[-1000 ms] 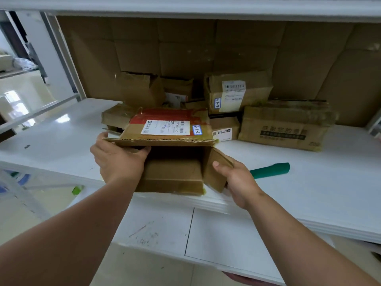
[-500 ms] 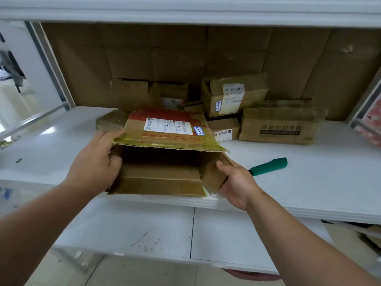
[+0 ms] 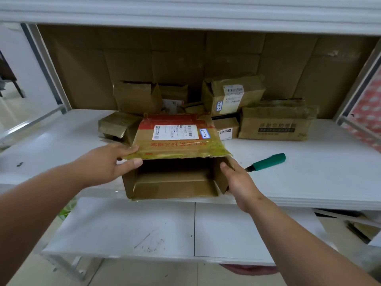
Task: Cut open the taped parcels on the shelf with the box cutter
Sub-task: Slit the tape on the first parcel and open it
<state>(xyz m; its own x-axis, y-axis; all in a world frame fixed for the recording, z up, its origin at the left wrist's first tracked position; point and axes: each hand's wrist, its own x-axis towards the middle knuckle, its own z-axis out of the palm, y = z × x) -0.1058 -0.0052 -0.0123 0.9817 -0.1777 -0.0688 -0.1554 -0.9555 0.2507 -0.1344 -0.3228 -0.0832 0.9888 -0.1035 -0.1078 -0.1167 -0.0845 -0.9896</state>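
At the far left, the left hand [image 3: 107, 164] comes in over the white shelf [image 3: 309, 178], its fingers spread along the near edge of the raised top flap [image 3: 177, 141] of the opened parcel [image 3: 175, 178], thumb tucked under the flap and pinching it. The parcel lies on its side at the front lip of the shelf, its mouth facing the camera and its inside dark. The flap carries a white shipping label [image 3: 175, 132] and a small blue-edged sticker [image 3: 206, 133]. On the parcel's right, the right hand [image 3: 239, 180] curls around the side flap [image 3: 223, 174], thumb on its inner face. Just right of that hand, the green-handled box cutter [image 3: 268, 162] lies on the shelf, ungripped. Behind, more cardboard parcels [image 3: 274, 122] crowd against the back wall, some with flaps open.
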